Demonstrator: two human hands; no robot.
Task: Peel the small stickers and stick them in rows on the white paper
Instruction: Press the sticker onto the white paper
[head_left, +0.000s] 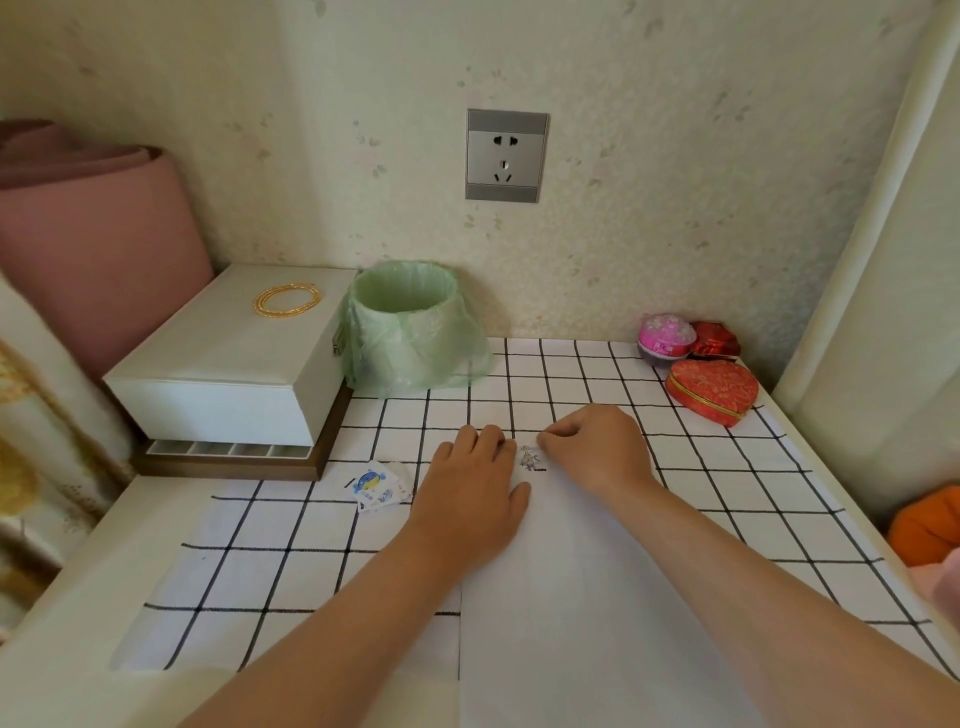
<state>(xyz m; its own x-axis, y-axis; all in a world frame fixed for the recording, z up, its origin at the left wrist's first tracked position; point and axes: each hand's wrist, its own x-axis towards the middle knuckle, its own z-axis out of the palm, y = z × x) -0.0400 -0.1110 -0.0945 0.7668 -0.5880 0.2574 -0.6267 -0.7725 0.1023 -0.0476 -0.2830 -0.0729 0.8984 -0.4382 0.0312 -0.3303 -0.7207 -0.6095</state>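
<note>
Two bare hands are on the white paper (571, 597), which lies on the table (291, 545) over a black-grid cloth.

Left grip (472, 488): flat and wide, fingers straight, palm pressing the paper's upper left corner.

Right grip (597, 447): narrow, fingers curled, tips down at the paper's top edge. Can't tell if they pinch anything.

One small sticker (529, 458) sits on the paper between the two grips, just beside the right fingertips (543, 440) and just right of the left fingertips. Whether either grip touches it is unclear. Print is too small to read.

Loose sticker pile (375, 486) is on the cloth just left of the left grip, off the paper, with a blue cartoon on the top one.

Beyond the left grip there is a small bin (410, 322) lined with a green bag. A white box (228, 364) stands left of the bin, with gold bangles (287, 299) on its lid.

Beyond and right of the right grip lies a red heart tin (711, 392). A pink ball (666, 338) and a red packet (716, 340) are behind it at the wall.

Wall socket (506, 155) is high above both grips.
</note>
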